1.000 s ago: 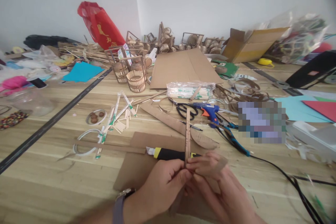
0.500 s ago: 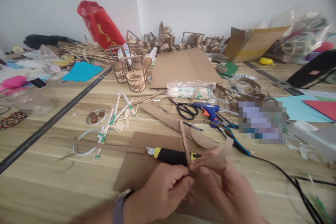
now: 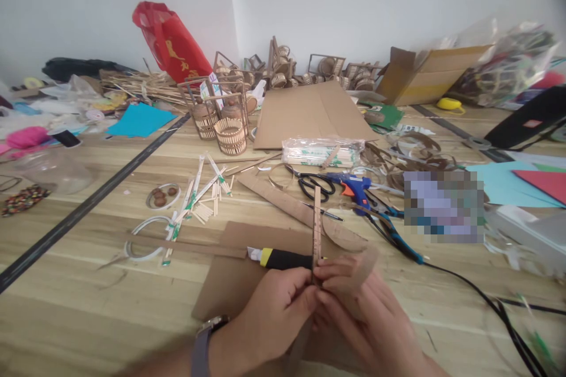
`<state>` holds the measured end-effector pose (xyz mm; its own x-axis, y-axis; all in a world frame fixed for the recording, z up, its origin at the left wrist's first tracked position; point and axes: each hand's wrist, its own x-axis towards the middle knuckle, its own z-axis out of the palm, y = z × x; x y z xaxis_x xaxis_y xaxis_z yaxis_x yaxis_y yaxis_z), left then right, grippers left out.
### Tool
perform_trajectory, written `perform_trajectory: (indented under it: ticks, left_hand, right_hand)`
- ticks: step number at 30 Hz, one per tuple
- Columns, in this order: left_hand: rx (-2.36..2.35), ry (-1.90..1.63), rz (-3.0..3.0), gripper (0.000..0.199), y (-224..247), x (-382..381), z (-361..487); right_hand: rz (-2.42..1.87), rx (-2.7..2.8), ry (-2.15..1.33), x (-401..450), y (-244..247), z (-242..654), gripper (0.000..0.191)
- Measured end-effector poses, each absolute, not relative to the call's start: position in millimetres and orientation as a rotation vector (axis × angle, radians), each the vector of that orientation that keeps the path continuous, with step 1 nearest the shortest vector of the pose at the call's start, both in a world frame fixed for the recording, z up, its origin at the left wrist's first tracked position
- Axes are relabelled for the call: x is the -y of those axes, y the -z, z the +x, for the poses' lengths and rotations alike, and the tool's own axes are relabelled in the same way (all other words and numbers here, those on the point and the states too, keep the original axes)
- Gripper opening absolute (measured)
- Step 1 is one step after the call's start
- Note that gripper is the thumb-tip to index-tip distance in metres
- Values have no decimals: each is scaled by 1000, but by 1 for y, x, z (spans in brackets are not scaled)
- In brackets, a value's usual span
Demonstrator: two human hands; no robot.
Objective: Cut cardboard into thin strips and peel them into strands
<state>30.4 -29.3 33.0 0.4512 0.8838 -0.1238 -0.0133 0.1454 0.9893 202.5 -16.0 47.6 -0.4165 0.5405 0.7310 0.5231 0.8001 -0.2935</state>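
Note:
A narrow brown cardboard strip (image 3: 317, 224) stands up from between my hands, its front face marked with small dark ticks. My left hand (image 3: 276, 315), with a watch on the wrist, pinches its lower end. My right hand (image 3: 371, 312) closes its fingers on the same strip from the right, and a loose strip end (image 3: 366, 268) curls over those fingers. Just behind the hands, a black and yellow utility knife (image 3: 285, 259) lies on a flat cardboard sheet (image 3: 225, 288). The fingertips partly hide the lower end of the strip.
Black scissors (image 3: 316, 185), a blue glue gun (image 3: 360, 191) and a curved cardboard piece (image 3: 283, 203) lie beyond the hands. Cut sticks (image 3: 203, 212) and a tape ring (image 3: 148, 240) are at left. Small slatted baskets (image 3: 230, 136) stand farther back. Black cables (image 3: 469, 285) run along the right.
The strip has turned so its marked face shows, and it stands more upright. My right hand has shifted slightly left, closer to my left hand.

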Motion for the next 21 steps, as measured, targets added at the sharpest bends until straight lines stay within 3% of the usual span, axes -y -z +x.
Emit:
perform_trajectory:
  ticks: [7, 12, 15, 21]
  left_hand:
    - [-946, -731, 1403, 48, -36, 33, 31]
    - [-899, -700, 1535, 41, -41, 33, 27]
    - [-897, -699, 1572, 44, -40, 33, 25]
    - [-887, -784, 1349, 61, -32, 30, 28]
  right_hand:
    - [-831, 2118, -27, 16, -52, 205, 11]
    - [-1000, 1966, -305, 19, -51, 207, 14]
    - [-1006, 1904, -417, 20, -48, 207, 15]
    - [-790, 2045, -213, 19, -50, 204, 10]
